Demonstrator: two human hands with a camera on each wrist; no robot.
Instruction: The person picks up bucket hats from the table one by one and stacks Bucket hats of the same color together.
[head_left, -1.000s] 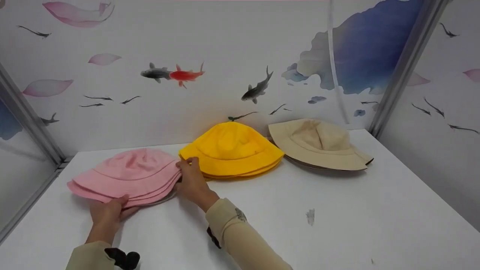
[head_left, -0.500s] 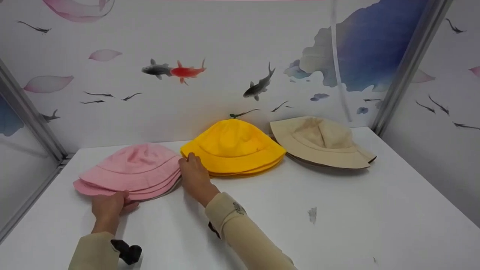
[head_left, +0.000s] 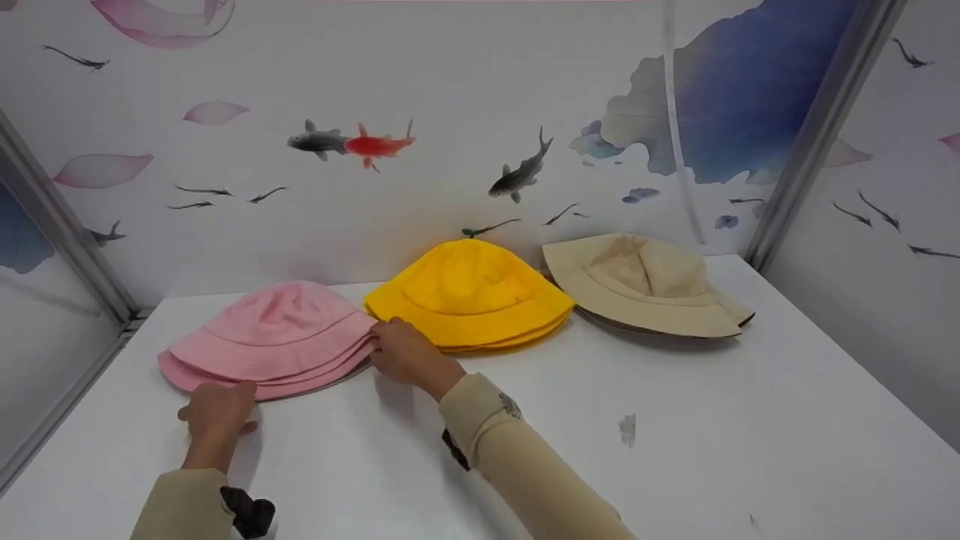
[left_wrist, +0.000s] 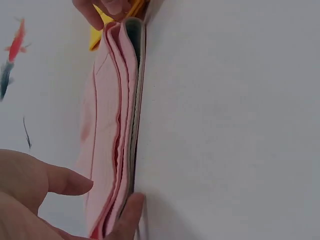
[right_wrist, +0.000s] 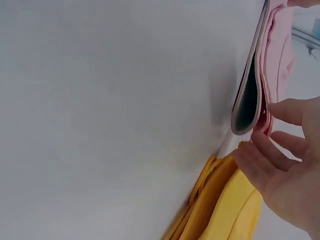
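Observation:
A stack of pink bucket hats (head_left: 281, 337) lies on the left of the white table, its brims layered, with a green-lined opening (right_wrist: 246, 112) under the lowest pink layers. My left hand (head_left: 217, 412) is at the front brim; in the left wrist view its thumb (left_wrist: 70, 182) lies over the pink cloth and a fingertip is by the lower edge. My right hand (head_left: 412, 356) touches the stack's right end, thumb on the brim and fingers fairly straight. Just beside that hand sits a stack of yellow bucket hats (head_left: 469, 292).
Beige bucket hats (head_left: 645, 289) lie at the back right, close to the yellow ones. A white wall (head_left: 435, 75) painted with fish stands behind the table (head_left: 712, 435). Metal posts (head_left: 825, 135) rise at the corners.
The pink stack has shifted right and slightly back toward the yellow hats. My left hand's fingers have come out from beneath the front brim. My right hand has moved slightly right.

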